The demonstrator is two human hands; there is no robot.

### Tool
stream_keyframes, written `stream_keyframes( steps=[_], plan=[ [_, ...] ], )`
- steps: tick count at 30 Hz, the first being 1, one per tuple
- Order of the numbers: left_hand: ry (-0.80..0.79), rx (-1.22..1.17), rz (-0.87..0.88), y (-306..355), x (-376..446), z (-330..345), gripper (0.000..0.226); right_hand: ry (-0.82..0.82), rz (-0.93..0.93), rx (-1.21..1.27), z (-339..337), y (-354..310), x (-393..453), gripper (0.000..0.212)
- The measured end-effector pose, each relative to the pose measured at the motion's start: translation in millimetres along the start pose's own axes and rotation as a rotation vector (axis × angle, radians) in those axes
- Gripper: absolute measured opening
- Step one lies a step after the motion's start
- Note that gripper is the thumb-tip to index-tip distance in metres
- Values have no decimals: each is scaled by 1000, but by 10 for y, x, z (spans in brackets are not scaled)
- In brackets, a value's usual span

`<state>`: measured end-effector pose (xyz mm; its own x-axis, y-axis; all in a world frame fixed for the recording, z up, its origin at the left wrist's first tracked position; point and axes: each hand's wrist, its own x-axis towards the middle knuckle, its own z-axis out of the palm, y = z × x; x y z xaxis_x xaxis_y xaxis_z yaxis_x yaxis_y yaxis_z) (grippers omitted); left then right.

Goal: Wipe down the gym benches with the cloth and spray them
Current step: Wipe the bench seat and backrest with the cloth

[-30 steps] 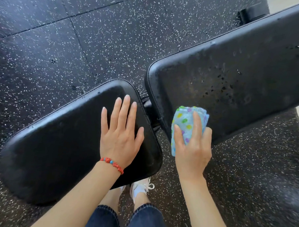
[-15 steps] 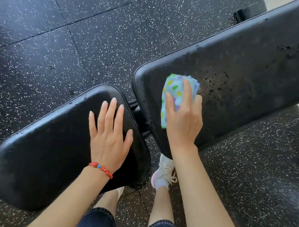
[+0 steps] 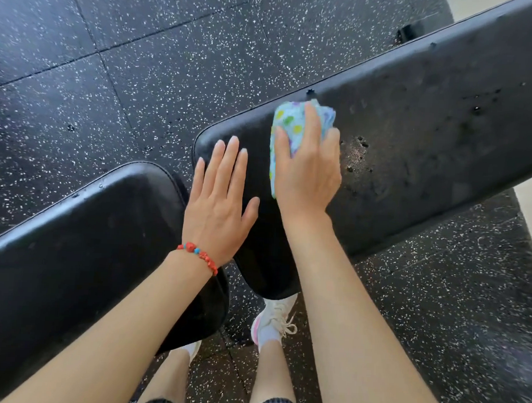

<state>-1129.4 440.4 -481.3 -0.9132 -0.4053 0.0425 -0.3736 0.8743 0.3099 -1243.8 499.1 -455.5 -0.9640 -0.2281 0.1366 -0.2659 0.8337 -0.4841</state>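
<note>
Compared with half a second ago, the right hand (image 3: 305,175) and the cloth (image 3: 292,126) have travelled from the near end of the back pad (image 3: 429,132) to a spot close under its far edge. The left hand (image 3: 217,205) has left the seat pad (image 3: 89,239) and now spans the gap between the two pads, fingertips over the end of the back pad.

The back pad is a long black cushion. Its long axis runs from lower left, near the person's feet, to the upper right corner of the view. The seat pad lies to its left, its long axis running from lower left to centre, its rounded end toward the back pad.

The cloth is light blue with coloured dots, folded into a wad. Its long axis runs near to far across the pad's width. It lies flat on the back pad surface, under the right fingers and palm, with folded edges showing beyond the fingertips and along the thumb side.

The right hand presses the cloth down, fingers bent over it and gripping it. The left hand is flat, fingers straight and together, holding nothing; a red bead bracelet (image 3: 200,256) circles its wrist.

Droplets (image 3: 356,153) speckle the pad just right of the right hand. The floor (image 3: 173,60) is black speckled rubber tile. A white shoe (image 3: 273,322) shows below the back pad.
</note>
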Motion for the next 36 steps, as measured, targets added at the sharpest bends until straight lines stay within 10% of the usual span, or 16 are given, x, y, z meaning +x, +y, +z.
stream_keyframes(
  steps=[15, 36],
  plan=[
    [4, 6, -55, 82, 10, 4, 60, -88, 101, -18, -468, 612, -308, 46],
    [4, 91, -101, 155, 12, -47, 57, -162, -456, -37, -103, 354, 595, 44]
  ],
)
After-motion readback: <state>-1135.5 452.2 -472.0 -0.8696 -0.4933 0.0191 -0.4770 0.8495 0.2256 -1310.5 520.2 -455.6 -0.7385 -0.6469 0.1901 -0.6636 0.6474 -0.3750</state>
